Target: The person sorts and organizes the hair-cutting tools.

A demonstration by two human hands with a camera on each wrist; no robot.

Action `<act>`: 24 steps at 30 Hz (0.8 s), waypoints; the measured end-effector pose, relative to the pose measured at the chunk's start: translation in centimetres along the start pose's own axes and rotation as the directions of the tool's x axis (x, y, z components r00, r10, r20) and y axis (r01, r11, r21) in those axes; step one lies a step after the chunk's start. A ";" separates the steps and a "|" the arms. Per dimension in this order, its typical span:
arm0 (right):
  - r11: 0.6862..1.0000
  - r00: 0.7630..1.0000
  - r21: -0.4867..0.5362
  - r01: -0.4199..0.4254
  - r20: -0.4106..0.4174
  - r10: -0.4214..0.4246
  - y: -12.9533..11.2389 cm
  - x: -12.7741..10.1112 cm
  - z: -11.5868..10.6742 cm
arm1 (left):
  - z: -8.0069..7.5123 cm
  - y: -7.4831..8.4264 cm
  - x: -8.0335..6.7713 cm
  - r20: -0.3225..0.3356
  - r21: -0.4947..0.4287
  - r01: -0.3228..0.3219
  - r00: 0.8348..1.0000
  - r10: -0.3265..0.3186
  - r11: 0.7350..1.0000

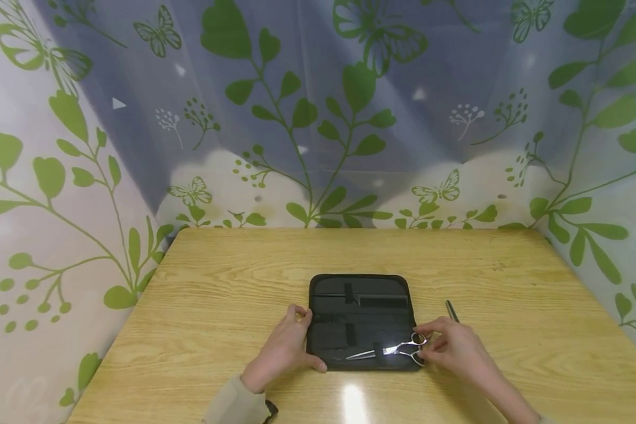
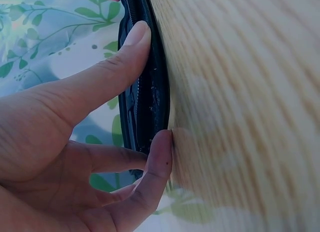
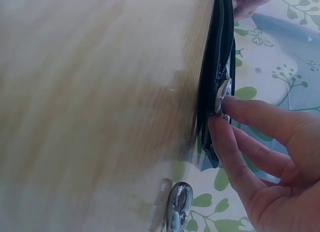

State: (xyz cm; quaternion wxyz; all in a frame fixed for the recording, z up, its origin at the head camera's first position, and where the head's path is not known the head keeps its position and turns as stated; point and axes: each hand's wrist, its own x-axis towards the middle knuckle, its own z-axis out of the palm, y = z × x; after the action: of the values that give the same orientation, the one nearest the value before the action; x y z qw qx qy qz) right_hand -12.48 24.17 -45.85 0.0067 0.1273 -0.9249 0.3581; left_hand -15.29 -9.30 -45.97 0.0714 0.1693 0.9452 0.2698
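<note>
One pair of slim silver metal scissors (image 1: 390,350) lay along the near side of a flat black case with rounded corners (image 1: 363,365), blades pointing left, two round finger rings at the case's right edge. My right hand (image 1: 453,344) had thumb and fingertips pinching the rings. One black strap (image 1: 378,353) crossed the scissors; I counted two more black straps (image 1: 351,334) further in. One black comb (image 1: 384,301), thin straight tail to the left, lay along the far side of the case. My left hand (image 1: 283,350) gripped the case at its near-left corner, thumb on the rim, other fingers bent against the left edge, thumb well apart from them. Left wrist view showed zip teeth (image 2: 139,89) along that edge. Beige sleeve (image 1: 235,405) and one dark band (image 1: 271,410) on that wrist.

One slim dark tool (image 1: 451,310) was partly hidden by my right hand. Right wrist view had one shiny metal loop (image 3: 173,212); couldn't tell if same piece. Table (image 1: 233,265): light yellow wood grain, glossy, one bright glare patch. Cloth backdrop (image 1: 318,35) behind and both sides, green leaves and at least five butterflies printed on it.
</note>
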 end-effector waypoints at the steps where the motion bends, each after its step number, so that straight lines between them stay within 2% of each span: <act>1: 1.000 1.000 -0.007 -0.001 0.000 0.001 0.0 0.0 0.0 | 0.0 0.0 0.0 -0.001 0.001 -0.002 1.000 0.002 1.000; 6: 0.999 1.000 -0.031 -0.021 0.007 0.021 0.0 -0.1 0.2 | 0.0 0.0 0.0 -0.004 0.006 -0.008 1.000 0.008 1.000; 12: 0.998 1.000 -0.068 0.015 0.028 -0.013 -0.2 0.2 0.2 | 0.0 0.1 0.0 -0.006 0.014 -0.002 1.000 0.002 1.000; 24: 0.985 0.998 -0.170 -0.018 0.051 0.027 -0.7 0.7 0.1 | 0.0 0.1 0.0 -0.003 0.024 0.003 1.000 -0.003 1.000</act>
State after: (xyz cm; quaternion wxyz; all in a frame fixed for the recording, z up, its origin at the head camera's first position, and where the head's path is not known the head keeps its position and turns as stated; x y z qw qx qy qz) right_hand -12.95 23.41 -45.39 -0.0111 0.1253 -0.9532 0.2748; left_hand -15.29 -9.16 -45.92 0.0684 0.1683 0.9488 0.2585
